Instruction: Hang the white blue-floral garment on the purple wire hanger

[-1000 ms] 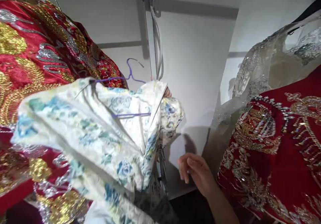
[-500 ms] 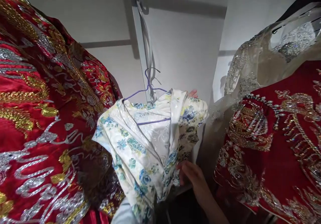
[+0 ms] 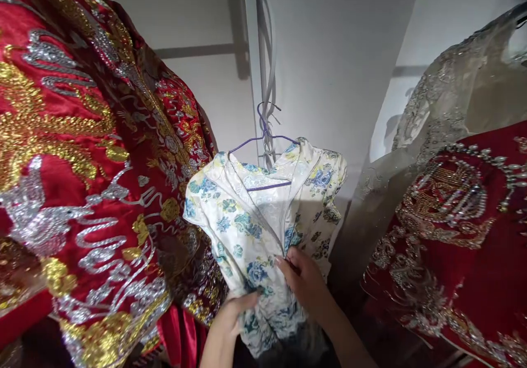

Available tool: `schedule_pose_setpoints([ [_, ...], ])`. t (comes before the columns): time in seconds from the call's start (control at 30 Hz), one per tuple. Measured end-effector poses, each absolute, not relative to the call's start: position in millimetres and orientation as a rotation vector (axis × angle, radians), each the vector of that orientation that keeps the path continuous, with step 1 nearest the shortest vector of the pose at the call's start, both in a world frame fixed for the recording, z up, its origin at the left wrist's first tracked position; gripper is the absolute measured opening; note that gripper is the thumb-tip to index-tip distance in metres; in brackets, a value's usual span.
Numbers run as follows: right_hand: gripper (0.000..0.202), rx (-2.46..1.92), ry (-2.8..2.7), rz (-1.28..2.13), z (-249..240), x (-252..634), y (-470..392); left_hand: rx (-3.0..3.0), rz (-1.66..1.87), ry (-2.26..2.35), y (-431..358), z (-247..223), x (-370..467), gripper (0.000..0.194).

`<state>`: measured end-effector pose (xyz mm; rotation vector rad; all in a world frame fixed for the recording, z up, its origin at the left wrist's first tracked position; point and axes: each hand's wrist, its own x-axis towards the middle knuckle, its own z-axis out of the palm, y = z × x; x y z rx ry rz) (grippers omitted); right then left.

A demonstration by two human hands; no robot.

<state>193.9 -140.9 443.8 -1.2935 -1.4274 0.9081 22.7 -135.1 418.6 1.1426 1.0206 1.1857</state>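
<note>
Floral garment (image 3: 241,225) sits on purple hanger (image 3: 264,132), so shoulders spread wide; I see R hand (image 3: 304,277) pinching its front, prob steadying it; L hand (image 3: 230,316) blurred, can't tell grip.

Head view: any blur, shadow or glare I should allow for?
Head view: the left hand looks smeared, the right hand sharper; also head view: shadow dims part of the floral garment, dark bands cross the wall, and glints speckle the red embroidered garment.
</note>
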Motion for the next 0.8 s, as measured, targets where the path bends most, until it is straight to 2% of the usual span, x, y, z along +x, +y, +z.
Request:
schedule_pose_setpoints([
  [0.13, 0.045, -1.119, -1.415, 0.99, 442, 198, -148, 0.878, 1.141, 1.006, -141, 413, 21, 0.061],
  [0.27, 0.045, -1.072, -1.321, 1.027, 443, 203, -159, 0.95, 1.28, 1.091, -136, 406, 19, 0.062],
  [0.4, 0.046, -1.033, -1.342, 1.072, 451, 202, -169, 1.241, 1.816, 1.35, -143, 403, 23, 0.057],
  [0.5, 0.04, -1.028, -1.39, 1.103, 458, 200, -177, 1.54, 2.186, 1.45, -158, 409, 36, 0.046],
  [0.57, 0.033, -1.048, -1.431, 1.096, 462, 200, -181, 1.749, 2.048, 1.346, -167, 414, 48, 0.037],
  [0.7, 0.03, -1.06, -1.513, 1.04, 467, 204, -188, 1.861, 1.508, 1.106, -173, 425, 66, 0.015],
  [0.8, 0.031, -1.009, -1.492, 1.054, 468, 208, -189, 1.875, 1.456, 1.054, -172, 430, 71, 0.008],
])
